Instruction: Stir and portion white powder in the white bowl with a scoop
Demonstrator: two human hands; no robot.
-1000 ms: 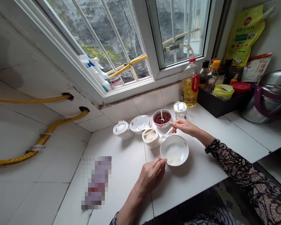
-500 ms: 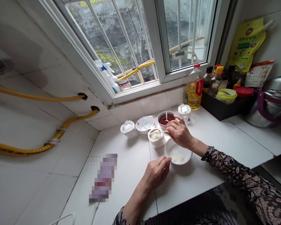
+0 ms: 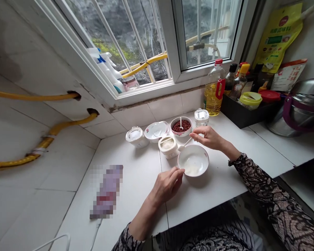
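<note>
My right hand pinches the thin handle of a small white spoon, whose scoop hangs over the left rim of a white bowl. Some pale powder or grains lie in the bottom of that bowl. With closed fingertips my left hand grips the bowl's near-left rim. Beside the bowl stands an open white jar of pale granules. Behind it is a pink-rimmed bowl of dark red beans with a white spoon standing in it.
A lidded white jar, an empty flowered dish and another white jar line the back. An oil bottle, a black condiment box and a steel pot stand right. A blurred purple object lies left.
My right hand has drawn the spoon back out of the open jar and brought it to the bowl's edge. My left hand stays on the rim. The view has shifted slightly.
</note>
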